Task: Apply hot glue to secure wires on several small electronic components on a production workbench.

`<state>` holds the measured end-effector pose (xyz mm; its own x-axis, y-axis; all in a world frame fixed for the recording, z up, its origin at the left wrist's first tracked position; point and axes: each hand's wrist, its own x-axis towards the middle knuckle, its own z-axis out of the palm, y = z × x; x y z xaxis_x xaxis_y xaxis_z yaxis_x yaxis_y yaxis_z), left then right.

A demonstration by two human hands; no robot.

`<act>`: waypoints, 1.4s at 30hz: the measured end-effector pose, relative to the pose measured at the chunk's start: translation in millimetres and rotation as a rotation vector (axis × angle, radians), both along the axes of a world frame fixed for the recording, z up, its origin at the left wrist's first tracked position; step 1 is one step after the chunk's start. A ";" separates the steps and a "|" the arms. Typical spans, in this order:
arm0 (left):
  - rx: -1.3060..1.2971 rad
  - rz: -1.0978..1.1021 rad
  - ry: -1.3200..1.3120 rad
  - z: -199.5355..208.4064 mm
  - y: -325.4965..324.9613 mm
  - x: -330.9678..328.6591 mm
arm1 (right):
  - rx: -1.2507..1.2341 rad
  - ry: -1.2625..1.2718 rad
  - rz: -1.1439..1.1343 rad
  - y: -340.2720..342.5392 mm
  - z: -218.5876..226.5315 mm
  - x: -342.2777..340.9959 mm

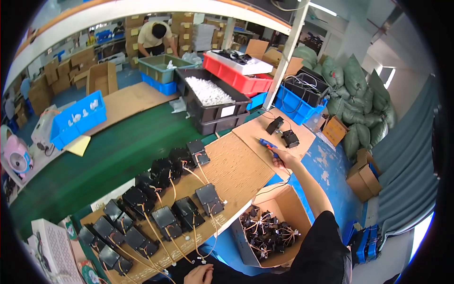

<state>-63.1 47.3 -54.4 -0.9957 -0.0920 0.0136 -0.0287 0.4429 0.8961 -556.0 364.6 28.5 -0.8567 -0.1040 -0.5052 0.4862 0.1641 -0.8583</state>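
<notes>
Currently your right fingers (279,162) grip the blue tool (268,144), tip slanting away leftward; two black units (290,138) lie beyond and right of it, your curled left fingers (200,274) well apart, contents unclear.

On the bench (237,213), units (166,221) lie left and two blocks (274,125) right, beyond the tool (267,143). Before the bench, a carton (292,203) holds parts (265,228); behind runs a belt (123,146), bins (197,111) beyond.
</notes>
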 end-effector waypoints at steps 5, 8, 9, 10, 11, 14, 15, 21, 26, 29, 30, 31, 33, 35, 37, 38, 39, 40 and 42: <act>0.041 -0.044 -0.028 -6.1 -8.4 3.3 | -0.141 0.389 -0.086 -32.8 9.5 42.0; 0.068 -0.075 -0.035 -6.6 -10.3 -8.8 | -0.204 0.549 -0.111 -41.5 29.6 51.2; 0.052 -0.080 -0.028 -6.8 -11.3 -14.4 | -0.239 0.551 -0.057 -45.0 43.6 59.5; 0.035 -0.082 -0.025 -7.3 -10.6 -18.4 | -0.275 0.549 0.000 -47.8 56.6 69.4; 0.020 -0.083 -0.023 -7.0 -9.4 -22.3 | -0.310 0.546 0.058 -49.9 68.1 77.8; -0.027 -0.100 -0.021 13.5 1.1 -36.6 | -0.195 0.453 0.308 -32.1 84.3 91.9; -0.063 -0.113 -0.018 27.0 4.5 -47.0 | -0.196 0.456 0.298 -29.3 81.1 94.5; -0.046 -0.190 -0.010 43.6 26.8 -71.2 | -0.158 0.514 0.480 -46.5 63.5 135.8; 0.002 -0.234 -0.003 30.6 38.5 -65.3 | -0.072 0.760 0.564 -59.6 63.2 169.7; -0.033 -0.209 0.014 22.1 44.9 -57.6 | -0.201 0.723 0.543 -69.3 39.7 179.8; -0.085 -0.297 -0.018 11.5 36.3 -62.1 | -0.216 0.668 0.568 -70.0 35.9 181.0; -0.084 -0.247 -0.018 26.2 37.1 -63.6 | -0.213 0.480 0.593 -67.6 36.7 181.6; -0.101 -0.204 -0.034 48.5 37.2 -73.1 | -0.262 0.313 0.596 -68.4 33.8 192.3; -0.087 -0.209 -0.062 51.7 33.5 -71.0 | -0.424 0.340 0.587 -73.8 17.2 204.3; -0.167 -0.227 -0.013 46.5 30.9 -68.3 | -0.407 0.405 0.611 -79.6 2.5 210.8; -0.149 -0.196 -0.046 41.9 29.4 -65.1 | -0.410 0.364 0.639 -86.7 -7.2 210.1; -0.154 -0.175 -0.062 38.1 28.3 -62.0 | -0.391 0.353 0.643 -93.3 -15.2 208.6; -0.157 -0.165 -0.072 35.6 29.1 -58.0 | -0.363 0.349 0.638 -96.4 -20.4 209.1; -0.167 -0.162 -0.073 32.1 31.1 -52.6 | -0.302 0.362 0.616 -98.7 -25.5 210.5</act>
<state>-115.8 78.3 -22.3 -0.9962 0.0661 -0.0568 -0.0071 0.5891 0.8081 -345.5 265.9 3.0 -0.7055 -0.7043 -0.0789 0.0641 0.0474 -0.9968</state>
